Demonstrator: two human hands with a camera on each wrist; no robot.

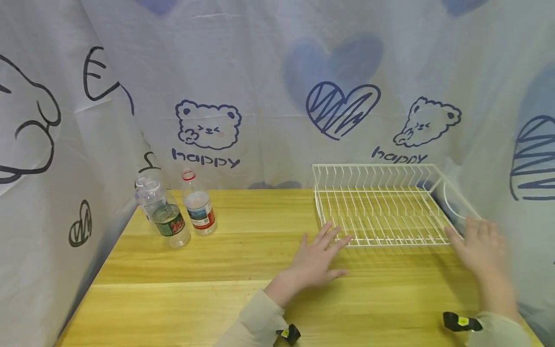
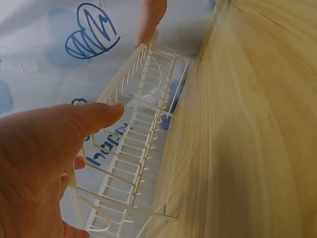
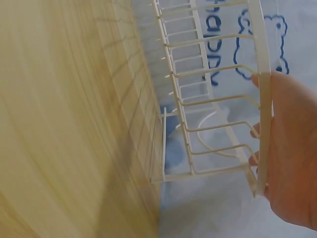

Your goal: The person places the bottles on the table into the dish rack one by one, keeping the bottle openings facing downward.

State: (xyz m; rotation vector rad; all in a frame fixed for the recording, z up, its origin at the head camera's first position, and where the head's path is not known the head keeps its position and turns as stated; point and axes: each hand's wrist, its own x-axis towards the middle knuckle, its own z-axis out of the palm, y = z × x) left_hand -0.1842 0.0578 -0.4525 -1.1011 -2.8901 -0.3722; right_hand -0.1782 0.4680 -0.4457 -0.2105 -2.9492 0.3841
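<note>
A white wire dish rack (image 1: 381,207) stands at the back right of the wooden table. My left hand (image 1: 310,265) is at its front left corner with fingers spread; the thumb points away from the rack. In the left wrist view the left hand (image 2: 44,148) overlaps the near end of the rack (image 2: 133,129). My right hand (image 1: 483,248) is at the front right corner, fingers extended and slightly blurred. Fingertips of the right hand (image 3: 294,148) show past the rim of the rack (image 3: 265,134) in the right wrist view. Whether either hand touches the rim is unclear.
At the back left of the table (image 1: 173,299) stand plastic bottles: one with a green label (image 1: 170,221), one with a red-rimmed neck (image 1: 200,212), and a partly hidden clear one (image 1: 140,193). A printed curtain (image 1: 269,96) encloses the back and sides.
</note>
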